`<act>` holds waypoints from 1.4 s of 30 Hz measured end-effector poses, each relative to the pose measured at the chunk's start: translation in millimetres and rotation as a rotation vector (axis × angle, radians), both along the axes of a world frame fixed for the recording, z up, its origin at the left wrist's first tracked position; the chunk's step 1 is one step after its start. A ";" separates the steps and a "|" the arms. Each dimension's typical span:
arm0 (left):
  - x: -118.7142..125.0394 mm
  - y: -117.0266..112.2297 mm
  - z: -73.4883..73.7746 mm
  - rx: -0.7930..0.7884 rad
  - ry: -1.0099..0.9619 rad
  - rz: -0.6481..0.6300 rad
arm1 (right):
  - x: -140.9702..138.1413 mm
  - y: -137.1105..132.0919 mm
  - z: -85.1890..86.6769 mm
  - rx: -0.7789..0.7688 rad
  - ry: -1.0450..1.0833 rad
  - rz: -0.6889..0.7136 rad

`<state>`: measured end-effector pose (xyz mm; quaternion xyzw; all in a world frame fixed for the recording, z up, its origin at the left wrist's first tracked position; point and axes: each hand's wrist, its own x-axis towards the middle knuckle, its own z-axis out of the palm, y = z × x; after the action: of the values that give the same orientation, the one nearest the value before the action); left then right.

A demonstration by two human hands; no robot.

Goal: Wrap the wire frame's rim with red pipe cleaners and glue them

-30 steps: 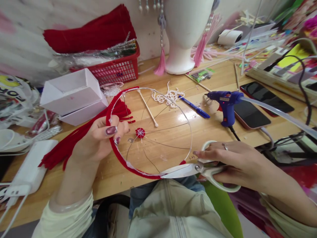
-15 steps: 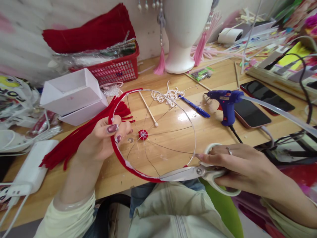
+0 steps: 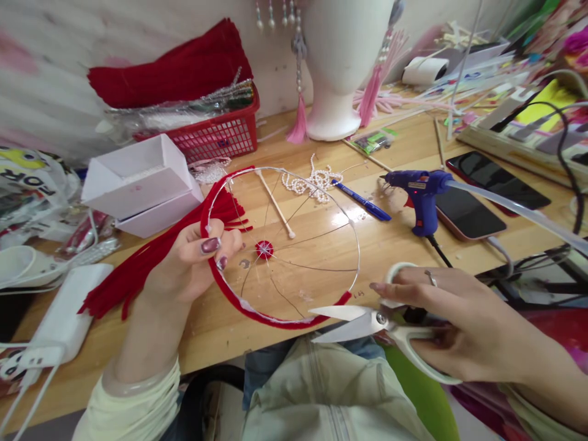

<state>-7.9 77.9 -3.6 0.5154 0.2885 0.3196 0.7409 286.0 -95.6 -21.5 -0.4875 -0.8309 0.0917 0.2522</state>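
Pinched in my left hand [image 3: 195,254] is the left side of a round wire hoop [image 3: 359,251]. Red fuzzy trim [image 3: 271,321] covers its left and lower edge, with whitish glue along it; the upper right stretch is bare wire. Thin wires run inward to a small red centre piece [image 3: 264,250]. My right hand [image 3: 452,312] holds white-handled scissors [image 3: 351,324] with the blades spread, just by the hoop's lower right edge, close to the end of the red trim. Under my left hand lies a bundle of red fuzzy stems [image 3: 133,269].
A blue glue gun [image 3: 420,190] rests beside two phones [image 3: 471,211] on the right. Behind the hoop are a blue pen [image 3: 362,200], pearl strings [image 3: 312,180] and a thin stick [image 3: 275,205]. White boxes [image 3: 138,177], a red basket [image 3: 220,131] and a white mannequin head [image 3: 337,73] stand further back.
The scissors have gone from nearly closed to spread, and my right hand has shifted slightly down and right. The hoop has tilted a little, with its lower edge higher; my left hand keeps its grip.
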 end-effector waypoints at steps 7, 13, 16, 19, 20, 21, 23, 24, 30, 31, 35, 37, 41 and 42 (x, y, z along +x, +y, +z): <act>0.7 1.3 -3.3 0.098 -0.006 -0.059 | 1.8 4.4 -0.7 -0.051 -0.003 0.066; 4.1 -2.0 -2.5 0.145 0.013 -0.051 | 5.7 4.6 -1.5 -0.095 0.027 0.087; 4.5 -1.8 -3.2 0.136 0.002 -0.051 | 6.8 5.0 -0.9 -0.123 0.059 0.097; 4.8 -1.2 -3.8 0.132 -0.011 -0.066 | 7.5 6.1 -0.4 -0.129 0.054 0.104; 5.2 -1.2 -3.7 0.131 -0.013 -0.065 | 7.8 6.2 -0.8 -0.132 0.054 0.106; 5.7 -1.5 -3.5 0.129 -0.010 -0.060 | 8.3 6.2 -1.6 -0.138 0.054 0.108; 6.8 -2.6 -2.9 0.120 0.004 -0.036 | 9.5 5.5 -4.0 -0.156 0.048 0.104; 7.4 -3.3 -2.6 0.114 0.010 -0.021 | 10.1 4.9 -5.3 -0.162 0.048 0.103; 7.4 -5.7 -3.1 0.061 0.004 0.018 | 9.1 3.4 -6.2 -0.130 0.055 0.113; 7.2 -5.3 -3.4 0.043 -0.006 0.018 | 8.1 3.4 -5.2 -0.121 0.048 0.116; 7.0 -2.3 -4.7 0.015 -0.035 0.003 | 3.6 2.7 -2.2 -0.082 0.009 0.120; 7.0 -0.8 -5.2 0.016 -0.042 0.001 | 1.6 2.1 -1.5 -0.040 -0.001 0.099; 6.4 0.2 -5.7 -0.020 -0.053 0.005 | -2.0 2.8 1.6 0.019 -0.032 0.091; 6.1 0.2 -5.7 -0.026 -0.054 0.005 | -2.6 3.3 2.6 0.033 -0.036 0.101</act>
<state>-1.8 78.1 -9.2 0.4959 0.2738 0.3317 0.7544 283.4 -92.4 -18.9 -0.4420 -0.8603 0.0817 0.2403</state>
